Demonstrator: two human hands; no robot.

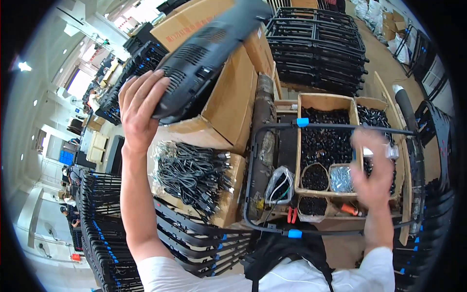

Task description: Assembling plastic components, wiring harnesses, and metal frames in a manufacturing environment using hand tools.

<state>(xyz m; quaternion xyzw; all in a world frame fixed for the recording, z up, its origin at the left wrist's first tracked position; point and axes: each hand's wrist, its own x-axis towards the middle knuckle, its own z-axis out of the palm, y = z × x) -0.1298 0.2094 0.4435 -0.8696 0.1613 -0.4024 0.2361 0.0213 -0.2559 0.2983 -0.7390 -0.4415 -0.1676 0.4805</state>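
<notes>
My left hand (140, 109) is closed around the lower end of a long black plastic housing (194, 61) with vent slots, raised and tilted over an open cardboard box (233, 97). My right hand (373, 168) is smeared by motion above a divided parts box (353, 109); whether it holds anything cannot be made out. Below that hand are small black parts (325, 138) and a compartment of silver screws (341, 179). A black tubular frame (335, 126) with blue clips lies across the parts box.
Bundled black cables (189, 170) lie on cardboard left of the frame. Red-handled pliers (292, 214) rest near the frame's front. Stacked black frames (316, 44) stand at the back, with more frames (102, 233) at lower left. A padded roll (265, 141) runs beside the boxes.
</notes>
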